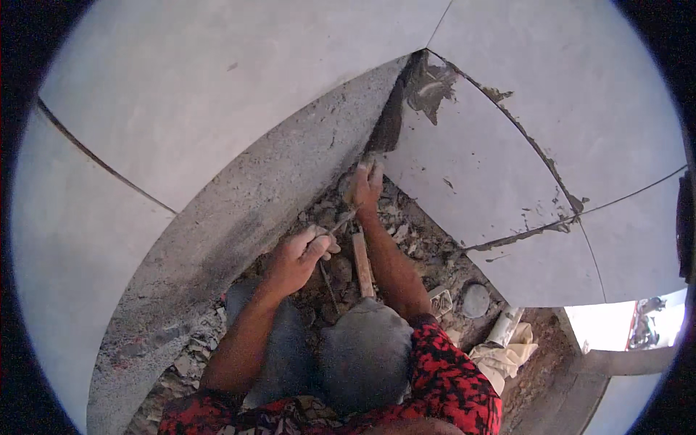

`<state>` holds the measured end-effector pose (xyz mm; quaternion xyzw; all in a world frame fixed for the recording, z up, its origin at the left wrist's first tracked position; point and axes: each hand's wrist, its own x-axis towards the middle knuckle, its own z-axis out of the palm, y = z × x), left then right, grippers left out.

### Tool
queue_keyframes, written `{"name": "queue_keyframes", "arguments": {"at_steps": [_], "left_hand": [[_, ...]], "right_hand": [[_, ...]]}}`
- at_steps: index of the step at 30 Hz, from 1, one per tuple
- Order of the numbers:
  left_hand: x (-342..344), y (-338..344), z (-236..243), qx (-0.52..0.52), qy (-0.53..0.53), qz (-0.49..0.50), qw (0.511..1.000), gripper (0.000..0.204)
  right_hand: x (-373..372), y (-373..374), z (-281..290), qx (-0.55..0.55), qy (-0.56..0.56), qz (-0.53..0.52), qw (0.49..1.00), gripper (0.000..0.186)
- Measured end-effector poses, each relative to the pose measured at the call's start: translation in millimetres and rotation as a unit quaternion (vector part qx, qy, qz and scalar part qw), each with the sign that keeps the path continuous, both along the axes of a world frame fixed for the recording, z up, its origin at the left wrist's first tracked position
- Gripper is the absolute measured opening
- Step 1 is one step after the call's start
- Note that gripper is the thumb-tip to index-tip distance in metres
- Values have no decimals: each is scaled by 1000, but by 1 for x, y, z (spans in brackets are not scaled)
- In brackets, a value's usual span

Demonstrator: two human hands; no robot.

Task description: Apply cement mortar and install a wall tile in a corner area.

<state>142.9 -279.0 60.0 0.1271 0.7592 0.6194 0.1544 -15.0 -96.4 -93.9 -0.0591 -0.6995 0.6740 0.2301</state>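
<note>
1. Red-and-black patterned sleeve cloth (458, 357) on my right arm lies nearest the camera, with my dusty grey-clad right knee (366, 354) beside it, above broken rubble (418, 223).
2. My left grip (299, 254) is curled tight, fingers folded round what looks like a thin pale rod (344, 222) that slants up toward my right wrist; I cannot tell whether it touches there.
3. My right grip (367, 190) reaches to the lower end of a dark gap (388, 123), fingers bunched together. Whether they pinch anything, I cannot tell.
4. Right of that gap is a large light-grey slab (471, 167), with mortar (433, 85) smeared at its upper corner and more along its joints; left of it runs a rough concrete edge (246, 181).
5. I judge the step in hand to be close handwork at the foot of the gap. The next move calls for steady fingers and careful control of the rod in so tight a wedge.
6. I can read no brand, label or writing, neither on the slab nor on the reddish bar (362, 262), round grey disc (476, 301) or white tube (505, 326).
</note>
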Motion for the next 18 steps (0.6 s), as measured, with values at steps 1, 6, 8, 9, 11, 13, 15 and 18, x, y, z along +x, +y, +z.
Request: {"name": "queue_keyframes", "arguments": {"at_steps": [1, 6, 8, 9, 11, 13, 15, 18], "left_hand": [[0, 0, 1, 11, -4, 0, 1000, 34], [-2, -1, 3, 5, -15, 10, 1000, 34], [-5, -4, 2, 6, -8, 16, 1000, 34], [-5, -6, 1, -9, -6, 19, 1000, 35], [-9, -5, -2, -23, -6, 16, 1000, 35], [-14, 0, -5, -24, 3, -10, 1000, 37], [-18, 6, -7, 7, -17, -9, 1000, 37], [-21, 14, -12, -61, -17, 14, 998, 38]], "right_hand": [[-3, 0, -3, -16, -23, -15, 999, 44], [33, -4, 3, 60, -13, -59, 996, 47], [63, -7, 12, 48, -16, -51, 997, 51], [78, -6, 15, 63, -35, -86, 994, 52], [109, 7, 22, 105, -52, -123, 985, 49], [152, 40, 33, 184, -64, -125, 973, 47], [214, 77, 47, 265, -109, -124, 950, 48], [329, 142, 85, 271, -207, -118, 932, 42]]}}
